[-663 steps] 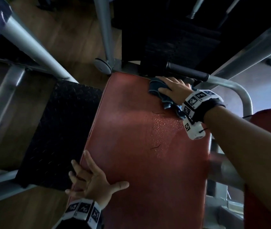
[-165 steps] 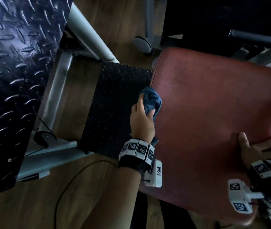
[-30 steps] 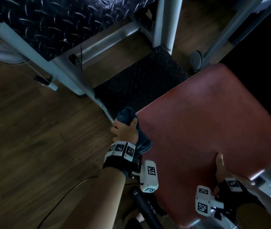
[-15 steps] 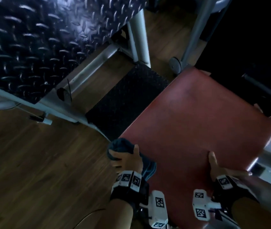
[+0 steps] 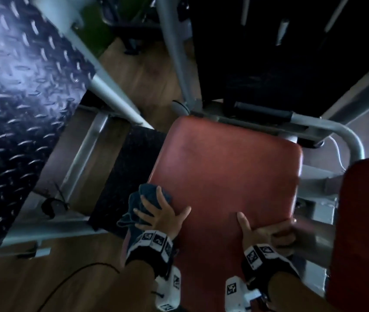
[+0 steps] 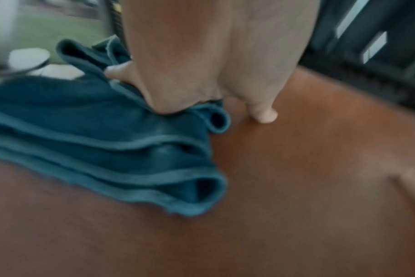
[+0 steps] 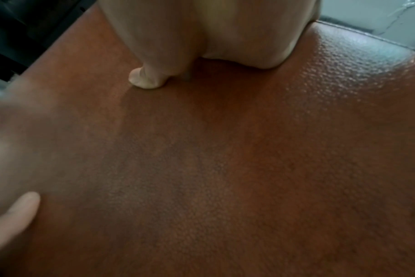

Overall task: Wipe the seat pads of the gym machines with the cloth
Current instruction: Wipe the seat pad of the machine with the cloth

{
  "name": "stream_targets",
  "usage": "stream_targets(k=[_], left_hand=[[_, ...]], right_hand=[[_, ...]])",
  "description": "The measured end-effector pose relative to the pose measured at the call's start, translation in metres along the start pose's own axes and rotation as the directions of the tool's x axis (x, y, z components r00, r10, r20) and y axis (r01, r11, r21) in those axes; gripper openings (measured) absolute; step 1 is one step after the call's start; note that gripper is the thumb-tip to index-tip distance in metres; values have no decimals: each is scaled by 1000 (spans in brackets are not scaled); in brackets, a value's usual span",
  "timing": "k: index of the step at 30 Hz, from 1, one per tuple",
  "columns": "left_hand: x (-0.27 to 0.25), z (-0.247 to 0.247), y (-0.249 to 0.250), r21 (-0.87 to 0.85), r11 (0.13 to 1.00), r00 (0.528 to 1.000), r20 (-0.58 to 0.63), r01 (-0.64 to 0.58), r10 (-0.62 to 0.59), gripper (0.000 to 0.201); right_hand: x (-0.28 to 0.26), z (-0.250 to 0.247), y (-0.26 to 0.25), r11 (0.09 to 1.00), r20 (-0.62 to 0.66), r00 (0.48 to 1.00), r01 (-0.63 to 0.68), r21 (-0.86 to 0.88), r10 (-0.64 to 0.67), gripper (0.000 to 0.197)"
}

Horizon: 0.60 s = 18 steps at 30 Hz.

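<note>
Pressing the bunched cloth [image 5: 144, 204] beneath its fingers, the left hand [image 5: 159, 216] grasps it at the seat pad [image 5: 228, 172] edge.

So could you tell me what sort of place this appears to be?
Most likely a gym: a red padded seat pad sits on a grey tubular machine frame, beside a black tread-plate footplate over wood flooring.

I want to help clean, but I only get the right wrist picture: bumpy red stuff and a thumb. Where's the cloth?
Observer: The blue cloth is bunched at the left edge of the red seat pad, held by the left hand.
Child: More to wipe?
Observer: Maybe: a second red pad stands just right of this one.
Child: And my hand?
Observer: The right hand curls its fingers over the pad's right edge.
</note>
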<state>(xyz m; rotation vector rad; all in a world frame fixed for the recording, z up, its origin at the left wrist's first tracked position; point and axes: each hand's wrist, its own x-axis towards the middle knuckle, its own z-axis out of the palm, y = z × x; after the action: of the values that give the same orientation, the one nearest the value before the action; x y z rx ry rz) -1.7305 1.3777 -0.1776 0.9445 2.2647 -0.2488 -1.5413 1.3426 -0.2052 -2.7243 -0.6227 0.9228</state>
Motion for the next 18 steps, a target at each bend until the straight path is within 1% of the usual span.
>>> stream_targets(k=[2,5,7,10,14,18], left_hand=[[3,-1,-2,45,999,1000,14,-18,17,110],[5,-3,0,102,995,1000,14,-10,8,112],[6,-4,2,104,995,1000,15,1,-2,114],[6,-3,2,105,994,1000,20,-8,6,115],[6,-4,1,93,996,999,44,-14,10,115],[6,-4,-2,68,997,998,55,-38,34,113]], right_hand=[[-1,-2,-5,1000,39,999,-11,-6,11,142],[1,-1,-3,1000,18,1000,-6,-28,6,136],[3,0,-2,999,21,1000,-21,-34,22,136],[4,-2,-1,998,57,997,-43,-42,45,136],[4,-1,2,997,10,999,-41,-60,41,134],[3,0,3,998,-7,999,-50,-37,50,134]])
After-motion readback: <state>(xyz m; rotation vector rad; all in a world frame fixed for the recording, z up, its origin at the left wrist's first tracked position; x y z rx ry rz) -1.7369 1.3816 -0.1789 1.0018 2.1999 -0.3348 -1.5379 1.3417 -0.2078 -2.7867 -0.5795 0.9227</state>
